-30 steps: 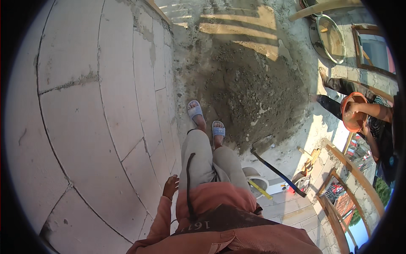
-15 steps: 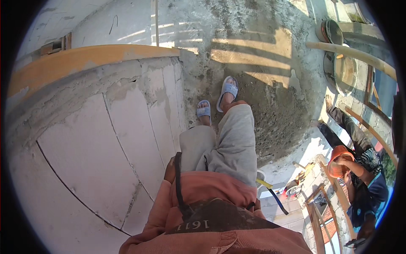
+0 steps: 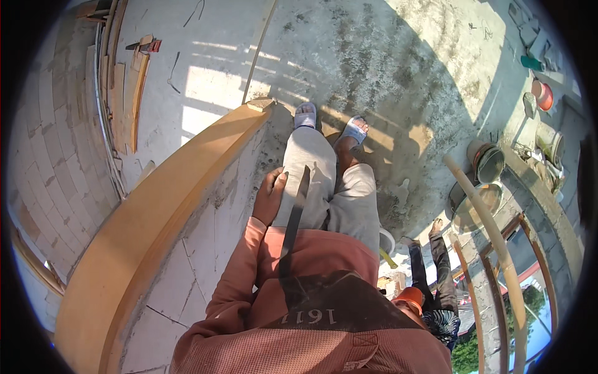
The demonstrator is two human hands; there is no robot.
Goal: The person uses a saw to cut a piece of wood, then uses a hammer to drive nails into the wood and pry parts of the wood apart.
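My left hand (image 3: 270,199), at the end of a salmon sleeve, rests by my left thigh with its fingers curled; whether anything is inside them I cannot make out. Beside it a dark strap (image 3: 296,218) hangs over my grey trousers (image 3: 314,171). My right hand is out of sight. My feet, in pale blue slides (image 3: 354,129), are on the concrete floor (image 3: 374,62), just past the end of a wooden beam (image 3: 143,218) that tops a light block wall (image 3: 187,280) on my left.
Long planks (image 3: 136,100) lie along the far left. At right are a bamboo pole (image 3: 489,230), metal basins (image 3: 476,209), buckets (image 3: 484,159), a red container (image 3: 541,95) and window frames (image 3: 529,240). Another person (image 3: 442,293) with an orange bucket (image 3: 408,296) is at the lower right.
The view has swung along the wall past its end, showing more floor and planks. My left hand has risen beside my thigh, and the other person now appears lower, behind my body.
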